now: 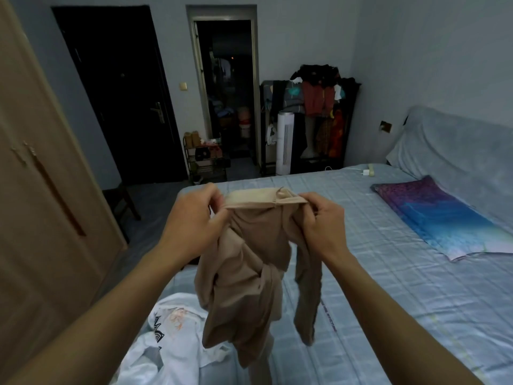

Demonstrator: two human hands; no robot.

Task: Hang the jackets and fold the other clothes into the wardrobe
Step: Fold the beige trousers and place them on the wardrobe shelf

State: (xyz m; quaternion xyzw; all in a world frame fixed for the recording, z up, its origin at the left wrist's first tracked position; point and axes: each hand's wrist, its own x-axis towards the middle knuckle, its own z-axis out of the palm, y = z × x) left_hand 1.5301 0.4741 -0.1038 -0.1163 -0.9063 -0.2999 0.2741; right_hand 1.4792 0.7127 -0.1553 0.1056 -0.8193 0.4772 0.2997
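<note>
Both hands grip the waistband of beige tights [249, 273], the left hand [194, 218] pinching one end and the right hand [322, 226] the other, so the tights hang in the air above the bed [388, 273], legs bunched and twisted. To fold them well, shake the legs straight, lower them flat onto the bare sheet beside the white shirt [172, 329], lay one leg on the other, then fold toward the waistband. The wardrobe [41, 176] stands closed at the left.

A purple-blue pillow [441, 218] lies on the blue checked bed [388, 287]; a white tower fan [283, 143] stands beyond.
</note>
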